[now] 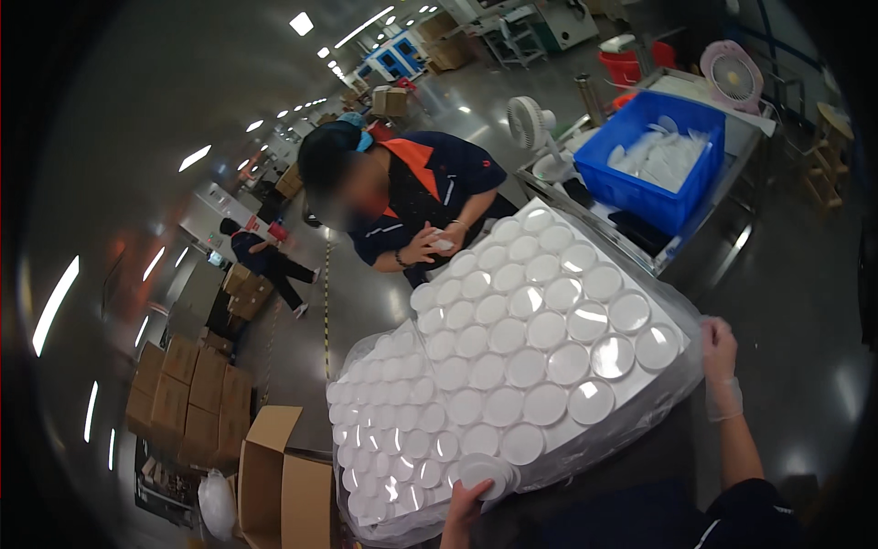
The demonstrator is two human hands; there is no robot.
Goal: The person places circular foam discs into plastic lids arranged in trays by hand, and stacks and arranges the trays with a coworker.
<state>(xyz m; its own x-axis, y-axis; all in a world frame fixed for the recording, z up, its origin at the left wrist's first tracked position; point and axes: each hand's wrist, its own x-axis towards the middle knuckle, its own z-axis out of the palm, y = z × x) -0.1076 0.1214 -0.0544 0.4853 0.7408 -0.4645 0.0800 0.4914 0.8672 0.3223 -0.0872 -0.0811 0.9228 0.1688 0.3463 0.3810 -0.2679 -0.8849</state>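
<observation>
White discs (pixel 481 468) in left hand (pixel 467 506), well apart from right hand (pixel 720 351)

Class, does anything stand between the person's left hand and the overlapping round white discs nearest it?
Nothing visible does: the left hand holds the overlapping round white discs directly, at their near edge.

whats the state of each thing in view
glossy white round discs: lying in close rows
flat white round discs: overlapping, held in left hand
clear plastic film: crumpled, right hand at its edge
blue rectangular plastic bin: open, holding white pieces
brown cardboard box: open, flap raised
stacked brown cardboard boxes: seem closed
pink round fan: running or stopped, unclear
</observation>
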